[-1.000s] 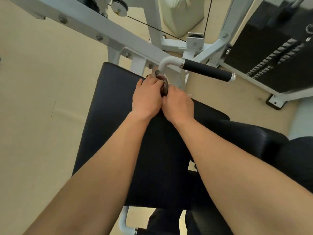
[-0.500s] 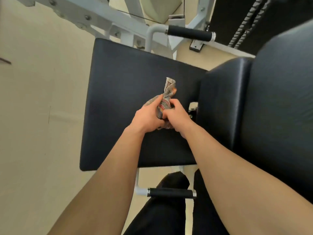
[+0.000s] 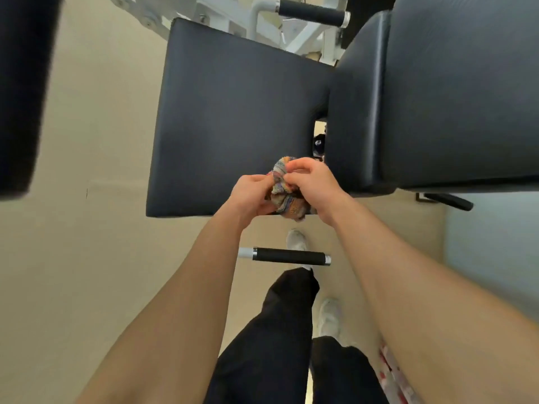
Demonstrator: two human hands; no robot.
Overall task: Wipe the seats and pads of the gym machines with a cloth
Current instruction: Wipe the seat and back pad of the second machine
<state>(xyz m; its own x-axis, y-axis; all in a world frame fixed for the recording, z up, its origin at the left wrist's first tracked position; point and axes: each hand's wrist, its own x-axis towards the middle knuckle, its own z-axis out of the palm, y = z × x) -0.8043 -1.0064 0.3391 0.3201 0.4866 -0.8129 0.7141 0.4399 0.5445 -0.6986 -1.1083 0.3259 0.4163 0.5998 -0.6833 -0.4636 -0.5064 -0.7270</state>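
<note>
Both hands grip the cloth (image 3: pixel 287 189) at the near edge of the seat pad (image 3: pixel 233 112): the left hand (image 3: pixel 250 196) closed on its lower bunch, the right hand (image 3: pixel 313 182) pinching its upper fold. Risk: a tightly wadded cloth presents little wiping face, so passes may leave strips of the seat untouched (the back pad (image 3: pixel 452 91) likewise). The cloth is multicoloured, striped, crumpled into a ball, part hanging past the seat's edge
</note>
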